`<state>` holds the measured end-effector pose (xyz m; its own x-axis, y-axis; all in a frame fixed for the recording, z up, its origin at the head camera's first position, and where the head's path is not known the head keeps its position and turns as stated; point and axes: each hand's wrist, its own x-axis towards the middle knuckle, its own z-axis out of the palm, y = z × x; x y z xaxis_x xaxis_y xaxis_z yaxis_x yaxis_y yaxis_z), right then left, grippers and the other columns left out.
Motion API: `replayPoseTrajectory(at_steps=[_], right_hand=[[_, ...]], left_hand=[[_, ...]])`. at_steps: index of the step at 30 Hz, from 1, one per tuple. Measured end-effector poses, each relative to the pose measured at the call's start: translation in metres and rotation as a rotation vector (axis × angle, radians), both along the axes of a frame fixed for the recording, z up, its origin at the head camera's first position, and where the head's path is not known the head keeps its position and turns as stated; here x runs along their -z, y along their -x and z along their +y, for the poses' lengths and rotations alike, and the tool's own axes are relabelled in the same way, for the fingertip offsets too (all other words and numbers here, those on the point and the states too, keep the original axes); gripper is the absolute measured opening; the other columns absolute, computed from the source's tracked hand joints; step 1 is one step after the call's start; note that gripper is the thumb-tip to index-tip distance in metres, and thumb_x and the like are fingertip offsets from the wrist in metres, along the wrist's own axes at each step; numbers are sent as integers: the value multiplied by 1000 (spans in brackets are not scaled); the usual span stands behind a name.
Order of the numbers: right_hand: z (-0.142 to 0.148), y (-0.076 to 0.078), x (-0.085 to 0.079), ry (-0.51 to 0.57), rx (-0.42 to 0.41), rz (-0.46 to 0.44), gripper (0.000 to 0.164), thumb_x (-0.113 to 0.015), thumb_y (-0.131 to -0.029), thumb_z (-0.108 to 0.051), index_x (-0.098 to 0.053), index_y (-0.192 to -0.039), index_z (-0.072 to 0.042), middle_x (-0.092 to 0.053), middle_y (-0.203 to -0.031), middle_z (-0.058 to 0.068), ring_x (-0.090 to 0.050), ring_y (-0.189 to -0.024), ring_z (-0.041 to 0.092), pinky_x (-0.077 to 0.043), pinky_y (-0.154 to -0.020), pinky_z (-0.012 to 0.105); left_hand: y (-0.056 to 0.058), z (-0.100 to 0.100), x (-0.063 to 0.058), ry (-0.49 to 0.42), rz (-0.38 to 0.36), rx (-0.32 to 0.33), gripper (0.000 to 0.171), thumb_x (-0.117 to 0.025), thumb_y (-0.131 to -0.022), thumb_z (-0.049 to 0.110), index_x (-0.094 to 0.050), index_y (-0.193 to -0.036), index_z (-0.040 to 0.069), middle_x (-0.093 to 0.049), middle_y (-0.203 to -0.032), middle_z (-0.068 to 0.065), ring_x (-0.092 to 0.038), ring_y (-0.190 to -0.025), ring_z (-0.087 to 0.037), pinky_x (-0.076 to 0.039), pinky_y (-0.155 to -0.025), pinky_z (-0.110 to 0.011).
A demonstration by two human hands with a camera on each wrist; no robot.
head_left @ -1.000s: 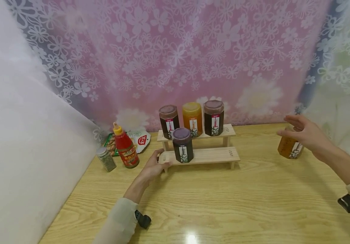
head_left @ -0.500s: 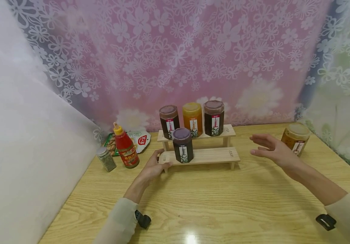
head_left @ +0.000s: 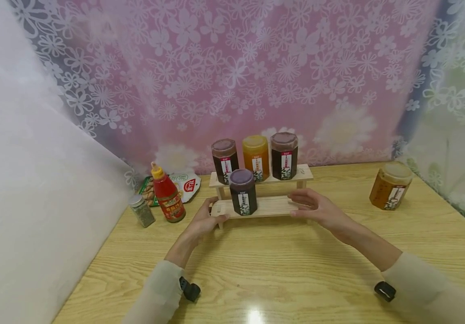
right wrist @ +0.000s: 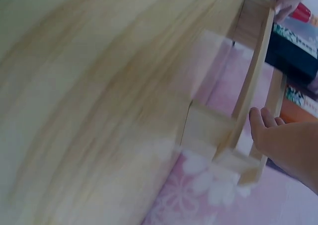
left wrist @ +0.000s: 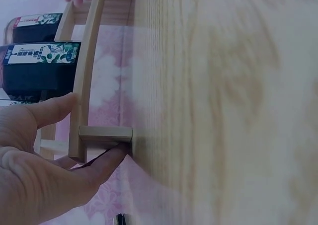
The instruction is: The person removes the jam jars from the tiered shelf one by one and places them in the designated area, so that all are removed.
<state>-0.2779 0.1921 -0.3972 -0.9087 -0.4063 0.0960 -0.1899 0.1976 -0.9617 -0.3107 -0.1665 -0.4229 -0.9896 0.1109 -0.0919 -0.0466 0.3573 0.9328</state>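
Observation:
A two-step wooden display rack stands on the table. My left hand grips the left end of its lower step; in the left wrist view the thumb lies on the board's edge and the fingers pass round the short leg. My right hand is at the lower step's right end, fingers extended and holding nothing. On the lower step, toward the left, sits a dark jar with a purple lid. Along the upper step are two dark jars, left and right, with an orange jar between them.
An amber jar stands apart at the right. Left of the rack are a red sauce squeeze bottle, a small spice jar and a food packet behind them. A flowered curtain hangs along the table's back edge.
My right hand has moved left, away from the amber jar, to the rack's right end. The left hand keeps its grip, and the jars on the rack have stayed in place.

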Motion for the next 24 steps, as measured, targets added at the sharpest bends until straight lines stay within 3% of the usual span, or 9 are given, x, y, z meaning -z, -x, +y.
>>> replayPoseTrajectory(at_steps=[5,14,24], right_hand=[[-23,9,9,37,-24,-4,72,-74,-97,-18,-37,-157,-2,-39,-161,23,-34,-150,44,-24,-121,58],[-67,26,10,49,-22,14,73,-74,-96,-12,-35,-156,6,-41,-158,27,-37,-148,44,-25,-123,52],[-108,38,10,44,34,29,78,-81,-88,-11,-39,-151,8,-46,-153,30,-44,-143,46,-33,-118,56]], left_hand=[[0,1,-1,0,2,1,79,-77,-94,19,-34,-160,9,-33,-161,-26,-33,-148,-44,-32,-117,-60],[1,0,0,9,7,-15,77,-77,-94,19,-35,-159,8,-37,-159,-26,-36,-146,-43,-33,-116,-59],[-1,1,-1,-7,10,-4,77,-77,-94,17,-35,-158,7,-50,-145,-25,-53,-129,-38,-42,-107,-52]])
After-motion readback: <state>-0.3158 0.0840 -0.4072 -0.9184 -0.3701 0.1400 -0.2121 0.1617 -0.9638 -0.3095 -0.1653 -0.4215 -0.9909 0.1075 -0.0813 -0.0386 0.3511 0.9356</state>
